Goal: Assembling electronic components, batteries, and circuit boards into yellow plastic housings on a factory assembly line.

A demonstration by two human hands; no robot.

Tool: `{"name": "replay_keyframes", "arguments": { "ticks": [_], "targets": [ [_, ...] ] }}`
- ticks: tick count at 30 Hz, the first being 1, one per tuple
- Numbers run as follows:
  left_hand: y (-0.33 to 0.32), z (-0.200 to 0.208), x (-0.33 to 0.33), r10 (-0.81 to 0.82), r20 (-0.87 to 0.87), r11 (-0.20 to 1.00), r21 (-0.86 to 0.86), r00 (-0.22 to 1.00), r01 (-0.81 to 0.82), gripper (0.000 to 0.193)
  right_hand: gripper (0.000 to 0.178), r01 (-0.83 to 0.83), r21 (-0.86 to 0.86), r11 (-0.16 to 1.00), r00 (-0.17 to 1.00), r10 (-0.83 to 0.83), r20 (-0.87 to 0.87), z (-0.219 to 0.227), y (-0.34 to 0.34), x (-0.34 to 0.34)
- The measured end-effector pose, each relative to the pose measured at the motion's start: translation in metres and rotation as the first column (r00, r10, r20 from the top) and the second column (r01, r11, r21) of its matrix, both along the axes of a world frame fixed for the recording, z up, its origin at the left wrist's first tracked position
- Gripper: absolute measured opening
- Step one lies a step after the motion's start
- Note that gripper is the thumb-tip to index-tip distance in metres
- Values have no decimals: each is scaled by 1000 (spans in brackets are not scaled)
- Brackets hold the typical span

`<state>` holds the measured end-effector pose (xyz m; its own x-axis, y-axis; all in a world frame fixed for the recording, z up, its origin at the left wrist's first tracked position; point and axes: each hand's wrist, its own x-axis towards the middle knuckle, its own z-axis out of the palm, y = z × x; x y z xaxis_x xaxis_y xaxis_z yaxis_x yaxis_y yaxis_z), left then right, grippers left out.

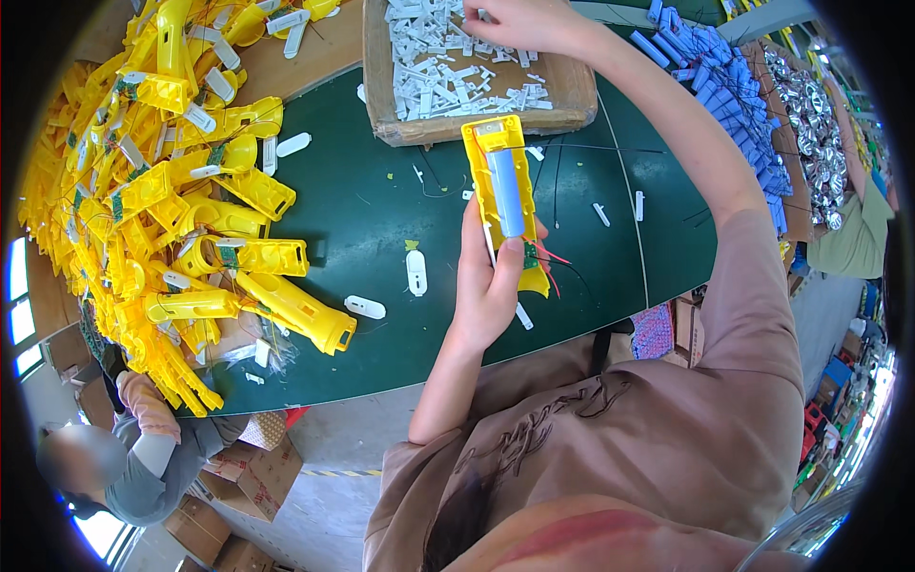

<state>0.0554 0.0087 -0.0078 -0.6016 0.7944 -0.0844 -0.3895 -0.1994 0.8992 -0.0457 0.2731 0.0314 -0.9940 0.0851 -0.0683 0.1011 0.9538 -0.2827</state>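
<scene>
Closed around 1 yellow housing (pixel 484 186), our left hand (pixel 486 286) holds it above the green table (pixel 334 214), on the near side of a cardboard box (pixel 419 132). Inside the housing lies 1 blue cell (pixel 505 195), our thumb at its near end. Our right hand (pixel 524 21) reaches over the box's far part, among small white pieces (pixel 429 86); we cannot tell whether it grips 1. At far right, a cardboard tray (pixel 789 172) contains silvery parts (pixel 805 119), beside piled blue cells (pixel 715 100). Yellow housings (pixel 195 214) are heaped at left.
</scene>
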Motion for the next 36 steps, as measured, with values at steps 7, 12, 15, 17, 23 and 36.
{"name": "replay_keyframes", "arguments": {
  "ticks": [7,12,15,17,23,36],
  "targets": [
    [2,0,3,31,-11,1000,3,999,-31,45,18,57,-47,997,971,-67,-228,-28,7,-9],
    [1,-2,3,5,-70,1000,-3,998,-5,52,11,101,-669,736,974,-210,-84,-16,0,13],
    [-1,3,3,-6,-25,1000,29,1000,7,50,14,86,-906,414,974,-225,-10,3,-17,42],
    [-2,5,3,15,-29,999,33,999,-14,49,17,81,-946,314,976,-218,11,11,-27,62],
    [-5,13,10,32,-62,998,52,998,-29,47,19,-115,-993,8,976,-188,-114,38,-51,117],
    [-16,44,41,-12,-190,997,71,982,26,50,11,-324,-882,343,845,-314,-433,57,-85,183]
  ]
}}
